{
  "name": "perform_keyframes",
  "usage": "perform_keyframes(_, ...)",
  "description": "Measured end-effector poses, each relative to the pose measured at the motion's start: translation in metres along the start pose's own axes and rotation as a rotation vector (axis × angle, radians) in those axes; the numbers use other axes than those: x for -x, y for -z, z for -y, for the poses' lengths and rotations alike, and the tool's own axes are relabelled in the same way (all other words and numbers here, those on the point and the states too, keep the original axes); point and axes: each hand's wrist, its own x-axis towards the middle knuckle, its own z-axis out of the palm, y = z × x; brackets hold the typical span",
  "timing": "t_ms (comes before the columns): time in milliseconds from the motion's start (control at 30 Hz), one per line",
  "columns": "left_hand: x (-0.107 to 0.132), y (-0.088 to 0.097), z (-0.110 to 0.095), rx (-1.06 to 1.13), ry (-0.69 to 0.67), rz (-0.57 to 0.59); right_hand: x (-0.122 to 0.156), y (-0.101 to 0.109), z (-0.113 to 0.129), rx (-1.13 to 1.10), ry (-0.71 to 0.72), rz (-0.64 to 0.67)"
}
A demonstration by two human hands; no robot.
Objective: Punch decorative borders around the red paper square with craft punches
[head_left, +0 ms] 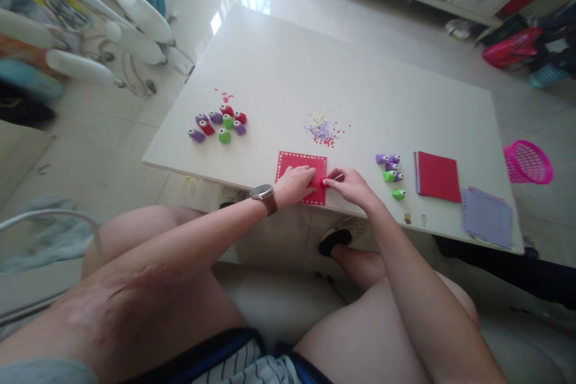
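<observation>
A red paper square [300, 163] with punched holes along its edges lies near the front edge of the white table [360, 90]. My left hand [294, 184], with a watch on the wrist, presses flat on the sheet. My right hand [351, 185] is closed on a small red punch [324, 181] at the sheet's right edge. Several small punches [391, 174] in purple and green stand just right of my right hand.
A cluster of several purple, red and green punches [219, 124] sits at the table's left. Paper confetti [321, 129] lies behind the sheet. A red paper stack [436, 176] and a purple stack [488, 216] lie at the right. A pink basket [527, 162] stands on the floor.
</observation>
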Motion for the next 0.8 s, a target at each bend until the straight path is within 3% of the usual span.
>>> perform_keyframes(333,-0.009,0.003,-0.010,-0.075,0.090,-0.010,-0.009,-0.006,0.001,0.104,-0.109,-0.097)
perform_keyframes(533,-0.014,0.005,-0.015,-0.109,0.125,0.014,-0.015,-0.006,0.003,0.143,-0.213,-0.071)
perform_keyframes(800,-0.016,0.004,-0.015,-0.101,0.176,0.040,-0.017,-0.006,0.014,0.197,-0.240,-0.036)
